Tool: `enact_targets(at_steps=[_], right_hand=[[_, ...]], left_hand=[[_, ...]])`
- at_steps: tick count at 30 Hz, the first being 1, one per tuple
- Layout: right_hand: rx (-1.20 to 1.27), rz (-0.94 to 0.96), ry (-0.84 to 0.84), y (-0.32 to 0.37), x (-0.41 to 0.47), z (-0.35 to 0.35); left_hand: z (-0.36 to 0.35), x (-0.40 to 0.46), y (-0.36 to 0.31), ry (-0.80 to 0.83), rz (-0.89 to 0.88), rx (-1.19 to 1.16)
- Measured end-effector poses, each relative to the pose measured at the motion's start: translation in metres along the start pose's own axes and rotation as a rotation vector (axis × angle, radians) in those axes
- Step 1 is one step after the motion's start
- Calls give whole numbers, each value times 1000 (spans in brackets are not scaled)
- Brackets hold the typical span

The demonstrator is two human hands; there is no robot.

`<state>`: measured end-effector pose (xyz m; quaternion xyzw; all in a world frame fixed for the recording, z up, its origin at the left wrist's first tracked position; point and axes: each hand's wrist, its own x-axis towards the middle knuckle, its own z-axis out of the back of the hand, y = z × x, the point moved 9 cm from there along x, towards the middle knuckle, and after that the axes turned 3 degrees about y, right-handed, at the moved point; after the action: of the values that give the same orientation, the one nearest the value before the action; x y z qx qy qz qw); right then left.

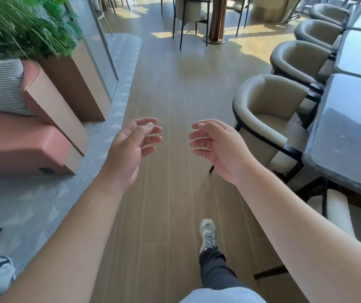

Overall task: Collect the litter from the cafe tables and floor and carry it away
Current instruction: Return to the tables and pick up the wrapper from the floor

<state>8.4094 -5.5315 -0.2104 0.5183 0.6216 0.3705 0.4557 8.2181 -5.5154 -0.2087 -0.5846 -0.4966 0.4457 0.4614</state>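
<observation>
My left hand [131, 147] and my right hand [218, 147] are stretched out in front of me above the wooden floor [175, 88], palms turned towards each other. Both have loosely curled, spread fingers and hold nothing. No litter shows on the floor or on the grey tabletops [350, 132] along the right. My foot in a grey sneaker [207, 234] is stepping forward on the planks below my hands.
A row of beige armchairs [269, 119] lines the tables on the right. On the left stand a pink sofa [22, 147] with a checked cushion [4, 86] and a planter [22, 25]. Another person's shoe [2, 262] is at the bottom left. More chairs [188, 9] and a column base [216, 20] stand ahead.
</observation>
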Motion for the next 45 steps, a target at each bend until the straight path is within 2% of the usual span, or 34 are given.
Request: enact_targets(at_steps=[5,12,20,30,38,45], right_hand=[[29,-24,33,18,99,25],[28,-22,55,82,236,79],[20,18,97,126,331,110],[17,36,32,151,465,143],[-37,22,-66,179,628,156],[-56,72,-94,233,759,147]], left_hand=[[-11,93,1,-62,7,18],[-60,230,-20,-97,7,44],[-93,338,-40,-87,-35,50],[-103,483,-28,-45,-3,79],[-105,665,-21,27,25,53],[-102,816,-52,80,-6,40]])
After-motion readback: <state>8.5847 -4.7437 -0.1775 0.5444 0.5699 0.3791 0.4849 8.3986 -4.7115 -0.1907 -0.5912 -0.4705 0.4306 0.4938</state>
